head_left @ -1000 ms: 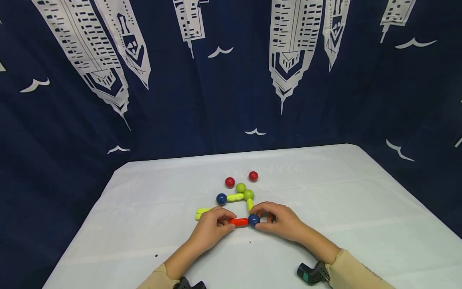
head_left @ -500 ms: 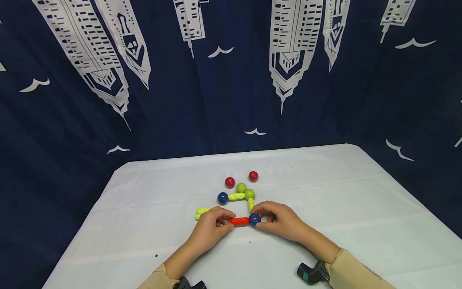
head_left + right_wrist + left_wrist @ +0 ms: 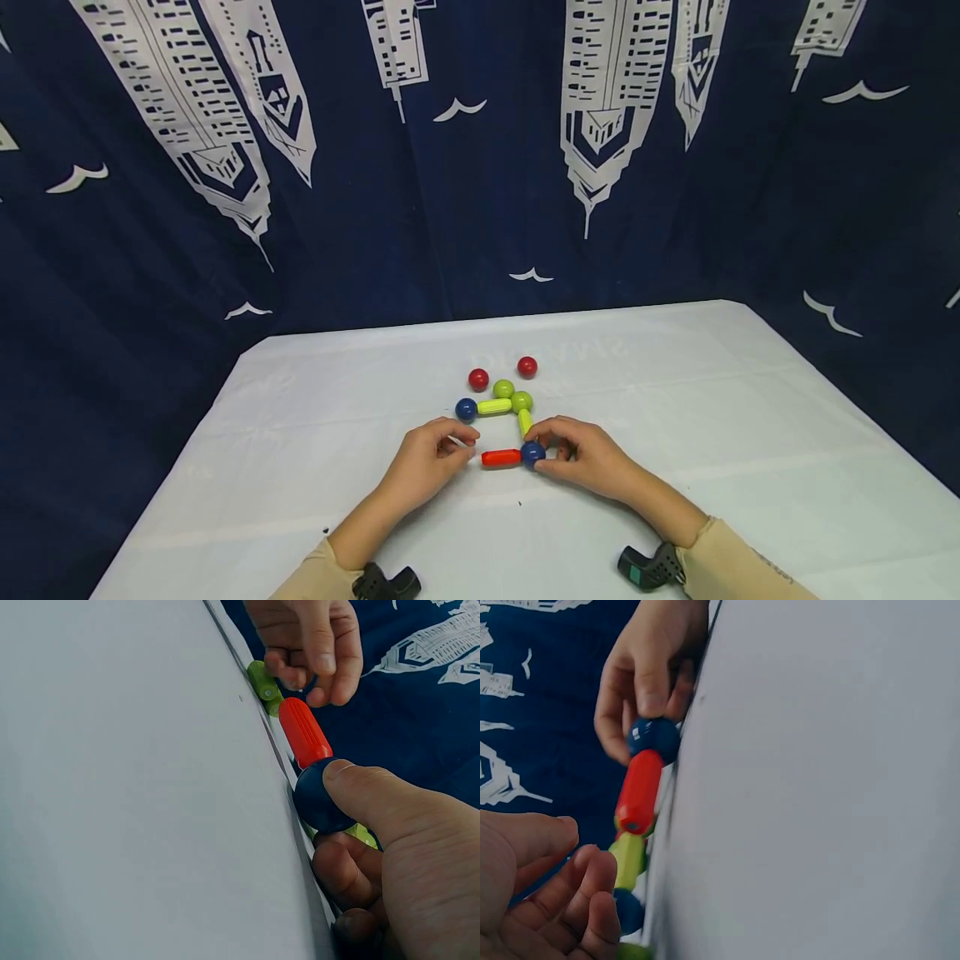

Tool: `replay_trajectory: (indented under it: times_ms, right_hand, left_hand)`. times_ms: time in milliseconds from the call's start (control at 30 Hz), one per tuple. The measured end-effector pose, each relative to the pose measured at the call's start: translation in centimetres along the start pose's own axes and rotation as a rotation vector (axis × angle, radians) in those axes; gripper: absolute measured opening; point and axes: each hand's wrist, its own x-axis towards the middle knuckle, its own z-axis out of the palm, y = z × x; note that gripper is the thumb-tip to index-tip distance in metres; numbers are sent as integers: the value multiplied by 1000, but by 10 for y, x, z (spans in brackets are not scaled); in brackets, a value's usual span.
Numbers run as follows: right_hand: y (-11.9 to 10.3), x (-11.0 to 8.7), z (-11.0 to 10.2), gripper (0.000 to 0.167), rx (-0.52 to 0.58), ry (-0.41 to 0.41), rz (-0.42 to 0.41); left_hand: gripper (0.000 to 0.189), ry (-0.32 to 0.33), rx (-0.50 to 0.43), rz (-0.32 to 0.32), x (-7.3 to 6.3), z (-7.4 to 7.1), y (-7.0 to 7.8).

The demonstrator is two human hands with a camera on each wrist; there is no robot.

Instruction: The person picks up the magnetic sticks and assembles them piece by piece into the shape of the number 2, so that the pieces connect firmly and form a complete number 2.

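Observation:
In the head view my right hand point(image 3: 588, 457) pinches a dark blue ball point(image 3: 532, 454) between thumb and fingers. A red rod point(image 3: 501, 458) sticks out leftward from that ball, its far end free. A yellow-green rod point(image 3: 525, 422) runs from the ball's back to a green ball point(image 3: 522, 402). From there a second yellow-green rod point(image 3: 494, 407) leads left to another blue ball point(image 3: 466, 409). My left hand point(image 3: 427, 462) stays just left of the red rod, fingers loosely bent, with a gap between fingertips and rod. The left wrist view shows that hand point(image 3: 555, 892) holding nothing.
Behind the joined pieces lie another green ball point(image 3: 503, 389), touching the joined one, and two red balls point(image 3: 478, 380). Loose green rods point(image 3: 262, 681) lie beneath the left hand in the right wrist view. A white cloth point(image 3: 750, 417) covers the table; a dark blue curtain point(image 3: 480, 208) hangs behind.
My left hand has let go of the red rod and drawn back left, now hiding the loose rods in the head view. The joined pieces have shifted slightly right in the right hand's grip.

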Motion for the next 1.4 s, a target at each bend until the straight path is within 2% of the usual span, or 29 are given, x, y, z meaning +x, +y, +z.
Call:
replay_trajectory:
  times_ms: [133,233,333,433,567,767,900,1067,1400]
  right_hand:
    - [0,1,0,33,-3,-1,-9]
    - [0,1,0,33,-7,1,-15]
    - [-1,2,-1,34,-8,1,-11]
    - [-2,1,-1,33,-8,-2,-8]
    - [-2,0,-1,33,-5,-5,-12]
    - [-2,0,-1,33,2,-1,-18]
    - [-1,-1,0,33,0,1,-20]
    - [0,-1,0,33,1,4,-22]
    - [1,-1,-1,33,12,3,-19]
  left_hand:
    - [15,0,4,-68,14,-18,6]
    - [18,6,7,-113,33,-33,7]
    - [20,28,-10,-146,54,-45,1]
    - [24,45,-44,-185,73,-49,-8]
    - [31,19,-69,-239,92,-45,-19]
    - [38,-67,-49,-269,111,-31,-33]
    - [38,-105,-49,-282,116,-24,-39]
    - [35,-109,-71,-302,122,-17,-44]
    - [35,-156,-86,-310,130,-8,-44]
